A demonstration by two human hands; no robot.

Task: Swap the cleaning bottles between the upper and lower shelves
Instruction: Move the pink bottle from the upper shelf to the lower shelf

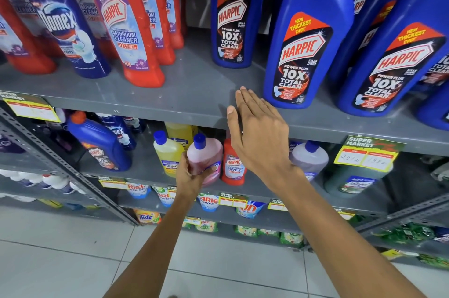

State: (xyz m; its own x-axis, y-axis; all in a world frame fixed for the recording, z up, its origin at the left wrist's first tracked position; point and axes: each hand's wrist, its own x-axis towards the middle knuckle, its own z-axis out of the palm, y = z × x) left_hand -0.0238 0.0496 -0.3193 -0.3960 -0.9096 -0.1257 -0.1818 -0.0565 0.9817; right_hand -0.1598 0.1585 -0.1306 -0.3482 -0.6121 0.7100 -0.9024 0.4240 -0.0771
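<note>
My left hand (188,176) grips a pink bottle (206,154) with a blue cap at the front of the lower shelf (150,176). My right hand (257,132) is open and flat, fingers stretched up over the front edge of the upper shelf (170,98), just left of a big blue Harpic bottle (306,37). It holds nothing. A small red Harpic bottle (232,166) stands behind my right hand on the lower shelf. A yellow bottle (167,154) stands left of the pink one.
The upper shelf carries red Harpic bottles (126,23), a blue Domex bottle (63,20) and more blue Harpic bottles (232,13), with a bare gap mid-shelf. A blue Harpic bottle (102,144) leans on the lower shelf. Detergent packs (206,200) fill shelves below. Tiled floor underneath.
</note>
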